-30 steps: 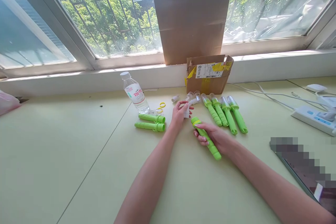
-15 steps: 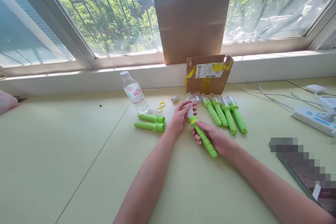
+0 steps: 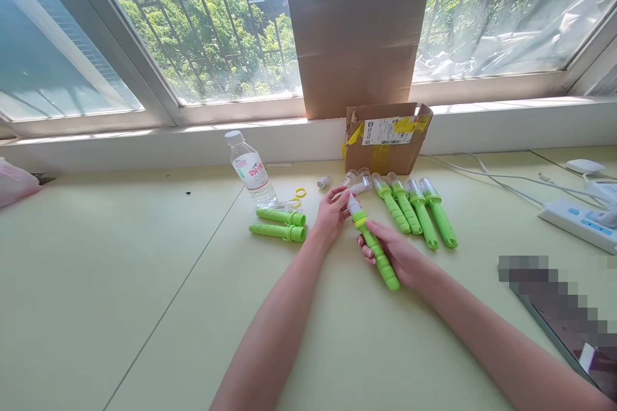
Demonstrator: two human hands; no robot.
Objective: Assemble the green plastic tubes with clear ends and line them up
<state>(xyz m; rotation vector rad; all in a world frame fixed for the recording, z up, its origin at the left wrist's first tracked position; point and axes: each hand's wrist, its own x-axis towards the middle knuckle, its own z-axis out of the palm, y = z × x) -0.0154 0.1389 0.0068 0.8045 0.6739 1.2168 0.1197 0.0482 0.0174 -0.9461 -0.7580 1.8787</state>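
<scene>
My right hand (image 3: pixel 398 255) is wrapped round a green ribbed handle (image 3: pixel 376 253), held tilted with its threaded end pointing away from me. A small white cylinder (image 3: pixel 353 205) sits on that end. My left hand (image 3: pixel 331 213) is beside it, with fingertips closed on the white cylinder. Several finished green handles with clear caps (image 3: pixel 414 208) lie in a row just right of my hands. Two bare green handles (image 3: pixel 279 223) lie to the left. Loose clear caps (image 3: pixel 359 178) lie behind my hands.
A water bottle (image 3: pixel 251 171) stands behind the bare handles, with yellow rings (image 3: pixel 299 192) beside it. An open cardboard box (image 3: pixel 384 137) sits against the window sill. A power strip (image 3: pixel 578 220) with white cables lies at right. A pink bag (image 3: pixel 15 181) is at far left.
One second ago my left hand held the white cylinder apart from the handle. It has since been brought onto the handle's threaded end, and both hands have shifted slightly.
</scene>
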